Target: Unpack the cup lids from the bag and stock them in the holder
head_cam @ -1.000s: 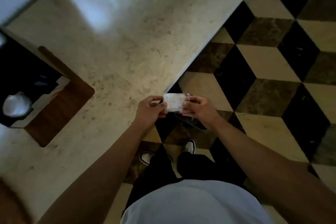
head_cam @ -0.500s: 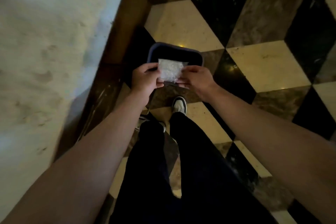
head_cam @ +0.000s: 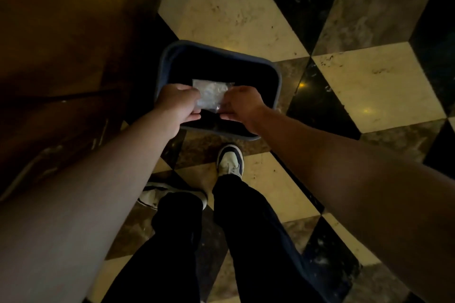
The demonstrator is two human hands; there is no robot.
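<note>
A small folded clear plastic bag (head_cam: 211, 96) is stretched between both hands. My left hand (head_cam: 178, 103) pinches its left edge and my right hand (head_cam: 240, 106) pinches its right edge. I hold the bag just above the open mouth of a dark rectangular bin (head_cam: 167, 56) that stands on the floor. Inside, the bin is black and I cannot make out any contents. No cup lids and no holder are in sight.
A dark wooden counter front (head_cam: 61, 56) rises on the left, close beside the bin. The floor (head_cam: 369, 86) is cream, brown and black cube-pattern tile. My two shoes (head_cam: 230, 160) stand just behind the bin.
The view has swung down from the stone countertop to the floor. Both hands have carried the folded bag down and forward over the bin, which now fills more of the view.
</note>
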